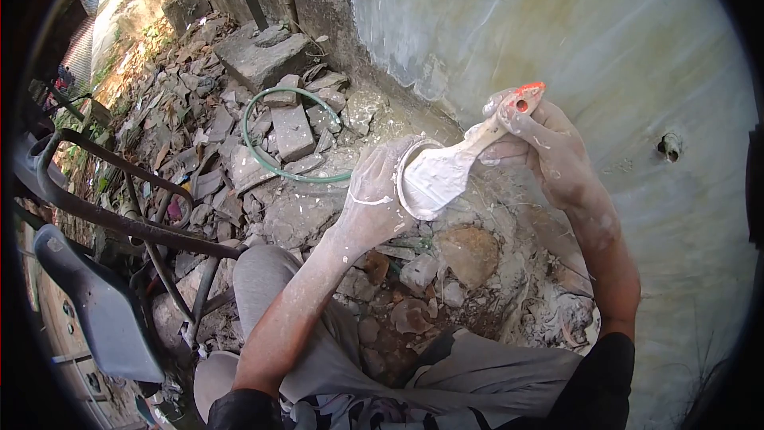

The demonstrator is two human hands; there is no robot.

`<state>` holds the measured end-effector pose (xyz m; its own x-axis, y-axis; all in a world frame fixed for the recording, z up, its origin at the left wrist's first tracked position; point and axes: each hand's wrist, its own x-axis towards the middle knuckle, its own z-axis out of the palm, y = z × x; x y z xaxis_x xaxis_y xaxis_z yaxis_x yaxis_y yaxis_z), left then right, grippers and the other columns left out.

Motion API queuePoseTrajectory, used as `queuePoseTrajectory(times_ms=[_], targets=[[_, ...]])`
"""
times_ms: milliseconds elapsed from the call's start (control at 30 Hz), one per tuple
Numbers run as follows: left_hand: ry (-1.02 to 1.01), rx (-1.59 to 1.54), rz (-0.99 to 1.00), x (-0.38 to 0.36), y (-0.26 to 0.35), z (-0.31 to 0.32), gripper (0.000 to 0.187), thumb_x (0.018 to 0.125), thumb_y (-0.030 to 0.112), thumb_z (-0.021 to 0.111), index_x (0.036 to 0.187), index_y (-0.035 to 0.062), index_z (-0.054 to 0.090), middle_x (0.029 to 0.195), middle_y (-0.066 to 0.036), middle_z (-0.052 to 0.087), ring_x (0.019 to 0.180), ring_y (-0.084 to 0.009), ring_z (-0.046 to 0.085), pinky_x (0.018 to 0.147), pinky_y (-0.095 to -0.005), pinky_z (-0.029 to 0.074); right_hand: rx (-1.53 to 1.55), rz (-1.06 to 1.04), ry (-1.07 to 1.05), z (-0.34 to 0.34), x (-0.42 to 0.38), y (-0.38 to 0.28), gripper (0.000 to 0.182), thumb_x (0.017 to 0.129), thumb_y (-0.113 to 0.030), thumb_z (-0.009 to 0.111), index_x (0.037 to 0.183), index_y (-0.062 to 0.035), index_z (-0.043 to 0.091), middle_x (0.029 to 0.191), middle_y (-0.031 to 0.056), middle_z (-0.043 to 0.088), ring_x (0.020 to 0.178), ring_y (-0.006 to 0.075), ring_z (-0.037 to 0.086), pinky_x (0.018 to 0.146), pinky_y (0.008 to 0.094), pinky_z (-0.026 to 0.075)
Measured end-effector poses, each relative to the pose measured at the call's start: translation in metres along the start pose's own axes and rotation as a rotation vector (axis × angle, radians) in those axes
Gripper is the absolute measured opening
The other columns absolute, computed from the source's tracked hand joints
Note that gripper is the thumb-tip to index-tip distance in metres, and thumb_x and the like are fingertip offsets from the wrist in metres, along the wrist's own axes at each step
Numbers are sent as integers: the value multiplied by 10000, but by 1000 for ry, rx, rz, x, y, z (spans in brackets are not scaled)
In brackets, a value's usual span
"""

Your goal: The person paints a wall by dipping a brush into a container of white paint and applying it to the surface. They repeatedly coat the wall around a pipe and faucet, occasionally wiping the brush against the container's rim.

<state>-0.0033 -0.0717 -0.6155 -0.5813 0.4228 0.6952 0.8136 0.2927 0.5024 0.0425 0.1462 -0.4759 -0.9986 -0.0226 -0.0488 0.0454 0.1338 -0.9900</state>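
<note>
My left hand (382, 183), dusted with white, is wrapped round a small round cup (409, 191) whose open mouth faces right. Thick white paste coats the cup's rim. A flat paintbrush (444, 173) lies across that mouth, its wide head smeared with the same paste and its lower end over the cup. My right hand (549, 139) grips the brush by its handle, which has a hole and a red tip pointing up and right. Fingers of the right hand are closed round the handle. How full the cup is, the brush hides.
A pale, stained wall (637, 56) with a small hole (670, 146) rises on the right. Broken bricks and stones (292, 131) cover the ground, with a green hose (248, 131) looped over them. Rusty metal tubing (135, 227) and a grey plastic seat (99, 306) stand at left.
</note>
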Motion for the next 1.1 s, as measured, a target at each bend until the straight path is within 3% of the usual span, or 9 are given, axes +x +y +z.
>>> queuePoseTrajectory(times_ms=[67, 267, 433, 733, 833, 967, 1000, 1067, 1100], targets=[[51, 26, -7, 2, 1, 2, 746, 696, 234, 878, 1327, 27, 539, 1250, -154, 602, 1116, -361, 600, 961, -481, 453, 223, 174, 110, -8, 7, 14, 330, 1065, -238, 522, 1253, 29, 566, 1097, 200, 691, 915, 212, 713, 840, 339, 603], [127, 162, -1, 12, 4, -1, 731, 708, 228, 858, 1324, 7, 532, 1218, -160, 611, 1077, -346, 606, 935, -459, 448, 560, 252, 177, -12, 18, 60, 315, 1072, -234, 502, 1259, 17, 534, 1115, 225, 680, 934, 262, 711, 866, 374, 613], [167, 201, -66, 14, 0, -1, 742, 731, 227, 879, 1334, 4, 507, 1208, -154, 612, 1068, -349, 611, 919, -473, 468, 586, 234, 261, -8, 14, 61, 283, 1069, -254, 514, 1233, -25, 548, 1115, 202, 679, 979, 260, 688, 892, 393, 584], [114, 237, -104, 11, -7, -5, 682, 784, 186, 781, 1353, -45, 487, 1272, -219, 568, 1101, -407, 575, 948, -497, 446, 657, 171, 393, -18, 6, 51, 249, 1071, -260, 507, 1215, -62, 552, 1081, 162, 679, 986, 244, 671, 900, 390, 574], [158, 186, -172, 12, -2, -1, 735, 745, 159, 783, 1380, -36, 469, 1284, -223, 565, 1134, -417, 571, 950, -499, 452, 730, 57, 376, -31, 7, 35, 222, 1066, -251, 517, 1194, -72, 547, 1103, 146, 678, 1017, 242, 670, 907, 364, 583], [238, 118, -234, 15, 1, 0, 782, 722, 141, 793, 1404, -27, 449, 1287, -224, 567, 1153, -427, 570, 965, -507, 455, 582, -527, 684, -37, 2, -30, 320, 1075, -277, 504, 1259, -15, 498, 1213, 176, 615, 1151, 313, 649, 1030, 417, 535], [247, 102, -250, 16, 3, -1, 782, 723, 143, 793, 1404, -27, 448, 1290, -226, 564, 1151, -429, 570, 967, -507, 455, 576, -529, 690, -42, 2, -40, 320, 1075, -277, 504, 1259, -15, 498, 1213, 176, 615, 1151, 313, 649, 1030, 417, 535], [245, 90, -252, 16, 4, 1, 780, 724, 145, 794, 1403, -27, 450, 1292, -226, 561, 1153, -430, 569, 972, -509, 452, 42, -1102, 704, -57, 1, -55, 333, 1064, -234, 538, 1286, 6, 473, 1295, 184, 594, 1218, 330, 630, 1057, 436, 518], [250, 89, -257, 17, 4, 2, 777, 726, 147, 794, 1401, -27, 452, 1295, -227, 559, 1156, -430, 568, 977, -511, 449, 35, -1111, 705, -64, 2, -60, 333, 1064, -234, 538, 1286, 6, 473, 1295, 184, 594, 1218, 330, 630, 1057, 436, 518]])
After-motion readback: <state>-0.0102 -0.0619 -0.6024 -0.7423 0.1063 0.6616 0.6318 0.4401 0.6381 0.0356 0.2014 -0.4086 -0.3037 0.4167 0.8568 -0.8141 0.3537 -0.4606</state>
